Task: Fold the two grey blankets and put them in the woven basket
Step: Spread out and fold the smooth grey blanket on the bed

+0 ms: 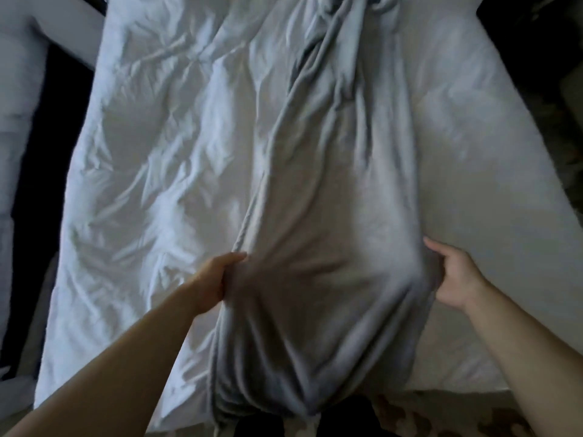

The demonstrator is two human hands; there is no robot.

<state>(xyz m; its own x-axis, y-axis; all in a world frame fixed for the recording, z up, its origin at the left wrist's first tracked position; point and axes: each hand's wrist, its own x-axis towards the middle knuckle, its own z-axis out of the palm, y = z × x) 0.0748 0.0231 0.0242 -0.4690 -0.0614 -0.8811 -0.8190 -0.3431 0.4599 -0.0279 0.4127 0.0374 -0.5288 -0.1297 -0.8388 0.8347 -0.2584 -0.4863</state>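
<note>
grey blanket (331, 216) is seen as a long, narrow band down the centre of the frame, bunched and twisted at the top centre and draped over the near edge of the bed at the bottom centre. it is held taut across its width in the lower half. its left edge is gripped by the left hand (214, 282), with the fingers curled into the cloth and the thumb lying on top. its right edge is gathered in the right hand (454, 275), with the fingers closed round a fold. the picture is blurred, so finer detail of the grip cannot be told.

the task is judged to be at an early stage. this blanket looks doubled lengthwise at most, and no neat folded stack is visible. a second blanket cannot be made out with certainty, and the woven basket is not in view, so nothing is shown as put away.

a rumpled white duvet (151, 152) lies left of the blanket, and a smooth white sheet (489, 152) lies to its right.
</note>
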